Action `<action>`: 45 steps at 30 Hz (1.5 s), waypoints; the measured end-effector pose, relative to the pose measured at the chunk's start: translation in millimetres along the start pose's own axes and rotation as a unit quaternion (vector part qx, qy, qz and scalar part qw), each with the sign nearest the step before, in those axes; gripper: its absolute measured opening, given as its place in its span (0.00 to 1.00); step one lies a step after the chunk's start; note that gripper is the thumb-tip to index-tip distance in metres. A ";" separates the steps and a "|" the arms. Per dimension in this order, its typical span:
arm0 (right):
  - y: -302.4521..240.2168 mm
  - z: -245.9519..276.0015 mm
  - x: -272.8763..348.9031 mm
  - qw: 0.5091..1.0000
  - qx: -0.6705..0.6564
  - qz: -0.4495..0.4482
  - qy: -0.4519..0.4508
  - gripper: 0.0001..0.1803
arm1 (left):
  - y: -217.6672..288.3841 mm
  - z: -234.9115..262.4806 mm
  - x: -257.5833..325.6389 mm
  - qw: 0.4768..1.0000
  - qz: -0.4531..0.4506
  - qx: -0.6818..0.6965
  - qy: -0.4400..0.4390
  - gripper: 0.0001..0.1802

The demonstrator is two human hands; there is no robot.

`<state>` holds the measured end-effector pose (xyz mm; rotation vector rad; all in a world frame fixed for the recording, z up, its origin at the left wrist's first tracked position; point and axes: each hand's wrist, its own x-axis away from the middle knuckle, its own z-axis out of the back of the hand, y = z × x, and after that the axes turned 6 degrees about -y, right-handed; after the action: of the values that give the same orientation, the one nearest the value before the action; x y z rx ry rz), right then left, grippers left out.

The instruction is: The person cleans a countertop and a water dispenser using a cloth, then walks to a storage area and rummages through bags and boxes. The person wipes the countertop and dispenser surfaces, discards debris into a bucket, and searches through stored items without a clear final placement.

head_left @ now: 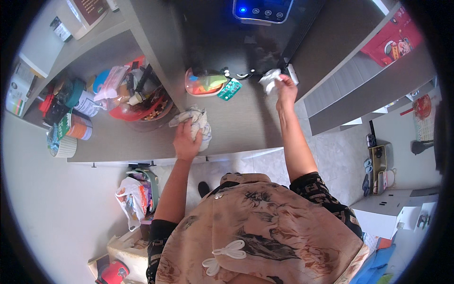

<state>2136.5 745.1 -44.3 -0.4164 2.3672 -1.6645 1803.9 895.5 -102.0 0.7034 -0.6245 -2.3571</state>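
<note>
Left hand point(186, 141): just off centre at 9 o'clock, grasping a bunched patterned cloth point(202, 124) with curled fingers.
Right hand point(287, 88): between 1 and 2 o'clock, reaching farther out and pinching a white wad point(270, 81) with the fingertips.
Wiping: probably the step in hand, judging by the cloth. Best done with the cloth folded into a flat pad, pressed evenly under a spread palm, and drawn toward the body in long, overlapping strokes. Lift small items clear rather than nudging around them.
Patterned cloth: near centre at 10 o'clock, on the grey counter point(241, 123); soft, rumpled, pale with a faint print.
White wad: at 1 o'clock; thin, crumpled, light. Cannot tell whether tissue or fabric.
Counter: matt and flat, with a faint wood-like grain.
Green blister pack point(230, 90): at 12 o'clock; thin, rectangular, dotted with bumps, just beside a shallow dish point(204, 94) with rounded corners.
Black appliance point(213, 42): toward 12 o'clock, glossy and boxy, with a blue light on the panel.
Red tray point(130, 115): at 10 o'clock, curved and smooth, heaped with mixed small items and crinkly plastic.
</note>
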 end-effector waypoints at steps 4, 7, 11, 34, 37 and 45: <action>11.9 -22.2 -35.4 0.949 0.206 0.198 0.131 0.08 | 2.4 0.3 1.1 1.000 0.004 -0.016 0.004 0.29; 28.6 -43.7 -35.9 0.897 0.312 0.250 0.187 0.07 | 3.8 1.8 0.4 1.000 0.002 -0.009 -0.008 0.29; 31.4 -64.5 -12.7 0.901 0.320 0.247 0.155 0.09 | 5.3 4.2 -0.7 1.000 0.016 0.001 -0.025 0.29; 7.4 -109.1 44.3 0.719 0.441 0.506 -0.180 0.20 | 4.7 0.0 1.7 0.999 0.027 0.027 0.000 0.28; 6.9 -156.3 50.2 0.682 0.452 0.511 -0.265 0.26 | 4.6 -1.5 2.0 0.999 0.025 0.020 0.007 0.28; 21.9 -175.5 33.1 0.532 0.538 0.540 -0.368 0.11 | 1.0 -1.6 1.8 1.000 0.018 0.007 -0.007 0.29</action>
<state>2044.3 895.0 -6.4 0.4606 0.3522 -1.3698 1804.1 893.1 -103.2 0.6758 -0.6550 -2.3281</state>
